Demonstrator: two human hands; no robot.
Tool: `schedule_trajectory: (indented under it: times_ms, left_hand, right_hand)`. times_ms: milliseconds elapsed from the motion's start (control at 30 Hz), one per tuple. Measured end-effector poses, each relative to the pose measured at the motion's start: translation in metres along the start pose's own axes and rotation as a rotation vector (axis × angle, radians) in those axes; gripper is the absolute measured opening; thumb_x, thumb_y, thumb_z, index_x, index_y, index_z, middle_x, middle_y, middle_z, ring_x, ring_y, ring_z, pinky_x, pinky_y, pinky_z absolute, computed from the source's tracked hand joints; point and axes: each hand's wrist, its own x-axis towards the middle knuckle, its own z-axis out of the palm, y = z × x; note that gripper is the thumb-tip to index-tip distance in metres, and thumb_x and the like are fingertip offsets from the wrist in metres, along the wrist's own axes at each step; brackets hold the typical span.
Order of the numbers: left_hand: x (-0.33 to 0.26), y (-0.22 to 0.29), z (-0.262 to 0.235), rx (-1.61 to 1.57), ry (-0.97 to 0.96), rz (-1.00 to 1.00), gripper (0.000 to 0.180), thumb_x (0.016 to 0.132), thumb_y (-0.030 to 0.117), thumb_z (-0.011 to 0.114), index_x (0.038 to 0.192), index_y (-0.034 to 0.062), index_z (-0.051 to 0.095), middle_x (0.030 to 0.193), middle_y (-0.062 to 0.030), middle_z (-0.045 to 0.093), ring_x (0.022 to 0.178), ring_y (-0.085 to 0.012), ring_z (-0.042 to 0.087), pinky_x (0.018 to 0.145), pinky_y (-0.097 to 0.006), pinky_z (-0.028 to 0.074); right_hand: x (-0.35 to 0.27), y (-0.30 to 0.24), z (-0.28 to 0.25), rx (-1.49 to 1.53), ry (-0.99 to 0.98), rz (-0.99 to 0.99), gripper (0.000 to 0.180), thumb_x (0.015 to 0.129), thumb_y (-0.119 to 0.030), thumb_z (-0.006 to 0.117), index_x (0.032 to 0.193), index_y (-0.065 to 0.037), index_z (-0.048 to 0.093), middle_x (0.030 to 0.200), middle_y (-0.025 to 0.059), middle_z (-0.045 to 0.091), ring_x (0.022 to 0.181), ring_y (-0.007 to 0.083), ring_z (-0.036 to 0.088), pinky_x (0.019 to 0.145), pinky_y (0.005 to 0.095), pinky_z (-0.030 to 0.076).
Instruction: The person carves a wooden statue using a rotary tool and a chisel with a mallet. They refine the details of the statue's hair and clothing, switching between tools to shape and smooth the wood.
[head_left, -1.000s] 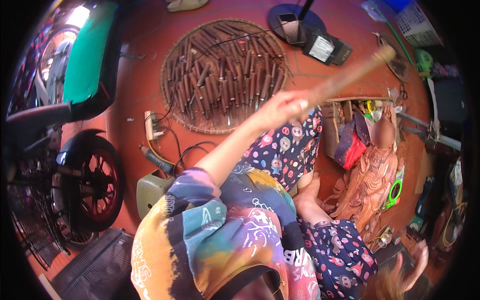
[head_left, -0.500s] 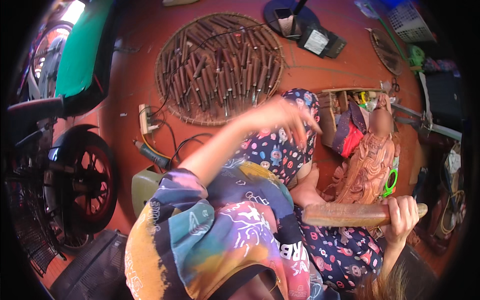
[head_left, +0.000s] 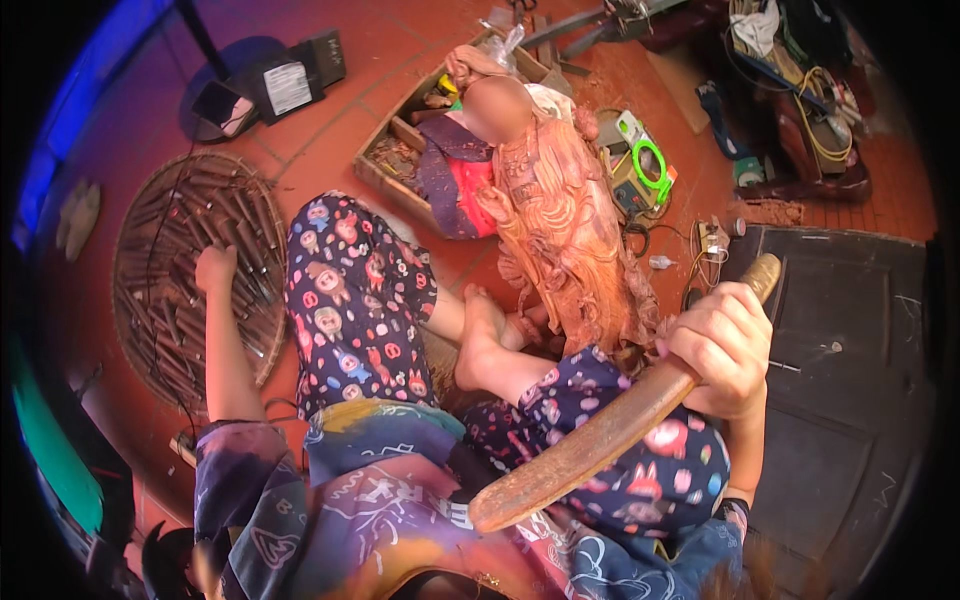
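Across the red-tiled floor (head_left: 325,150), a carved figure (head_left: 570,215) is laid, seemingly propped by a box (head_left: 388,192). Within easy reach, a woven tray (head_left: 118,285) of tools (head_left: 180,310) is placed. Near one end, for full swing perhaps, a wooden club (head_left: 590,447) is gripped by the right hand (head_left: 722,348). Over the tray, the left hand (head_left: 215,268) is curled; any grasp cannot be told.

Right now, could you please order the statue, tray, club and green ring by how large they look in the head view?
1. Statue and tray: too alike to rank.
2. Club.
3. Green ring.
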Motion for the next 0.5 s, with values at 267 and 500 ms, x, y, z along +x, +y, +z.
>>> schedule_trajectory:
  times_ms: [267, 500]
  left_hand:
    - [-0.078, 0.045, -0.048, -0.734, 0.186, 0.305, 0.032, 0.098, 0.02, 0.049, 0.124, 0.0023, 0.049, 0.096, -0.017, 0.066, 0.086, -0.0249, 0.066, 0.078, -0.035, 0.051]
    - [-0.22, 0.208, -0.12, -0.615, -0.434, 1.692, 0.021, 0.09, 0.015, 0.055, 0.11, 0.0087, 0.057, 0.093, -0.0065, 0.064, 0.085, -0.0214, 0.065, 0.062, -0.032, 0.055]
  right_hand:
    - [-0.032, 0.006, 0.04, 0.015, -0.08, 0.176, 0.013, 0.062, -0.021, 0.067, 0.074, -0.021, 0.06, 0.07, -0.0057, 0.054, 0.064, 0.0138, 0.053, 0.068, 0.0349, 0.038]
    - [-0.043, -0.019, 0.052, 0.021, -0.111, 0.275, 0.017, 0.055, -0.023, 0.064, 0.069, -0.02, 0.057, 0.069, -0.0048, 0.052, 0.063, 0.0131, 0.052, 0.064, 0.0314, 0.04]
